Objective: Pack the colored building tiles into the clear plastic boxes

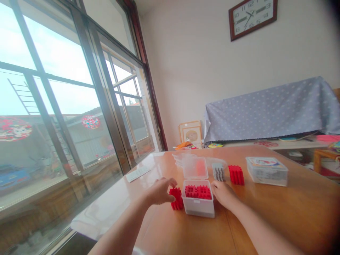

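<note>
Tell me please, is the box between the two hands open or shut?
The box is open: its lid is swung back, and red blocks show inside.

Daylight from left window [61, 49]; tabletop [164, 233] glare; right corners dark.

Legible text: wall clock [253, 18] only, a dark-framed rectangular dial hung high on the wall. Black numerals on a pale face, seen slanted. Read with confidence: 10, 11 and 12 along the upper left and top; 3 and 4 on the right; 5 and 6 along the bottom; 8 at lower left. The others are too unclear to record.

Printed lid [266, 162] of the clear box, table's right side: coloured artwork, any lettering illegible. Flat pale sheet [138, 173], left side: faint marks, too small to read.
</note>
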`<control>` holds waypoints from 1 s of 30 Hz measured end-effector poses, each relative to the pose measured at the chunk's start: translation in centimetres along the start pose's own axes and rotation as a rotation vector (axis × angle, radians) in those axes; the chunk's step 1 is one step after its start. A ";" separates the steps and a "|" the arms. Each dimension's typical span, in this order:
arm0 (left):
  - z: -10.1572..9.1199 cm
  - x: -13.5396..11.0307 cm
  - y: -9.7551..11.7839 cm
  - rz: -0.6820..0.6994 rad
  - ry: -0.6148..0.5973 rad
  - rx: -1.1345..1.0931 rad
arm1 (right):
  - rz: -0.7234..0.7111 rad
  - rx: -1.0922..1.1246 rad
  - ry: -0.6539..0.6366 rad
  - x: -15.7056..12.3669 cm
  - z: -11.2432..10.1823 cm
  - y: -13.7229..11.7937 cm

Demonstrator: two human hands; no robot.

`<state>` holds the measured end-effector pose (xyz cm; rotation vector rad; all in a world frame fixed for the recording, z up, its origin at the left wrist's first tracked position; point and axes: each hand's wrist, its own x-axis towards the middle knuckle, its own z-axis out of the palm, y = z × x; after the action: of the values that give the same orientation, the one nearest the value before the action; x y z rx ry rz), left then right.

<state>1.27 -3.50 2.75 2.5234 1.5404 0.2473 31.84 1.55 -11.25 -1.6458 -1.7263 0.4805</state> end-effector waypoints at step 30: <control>2.5 3.3 4.7 0.169 0.158 0.055 | -0.018 0.012 -0.009 -0.2 -0.2 -0.5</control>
<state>7.41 -2.79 1.62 2.7398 1.4040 0.4433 31.62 1.20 -10.79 -1.6205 -1.7401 0.4895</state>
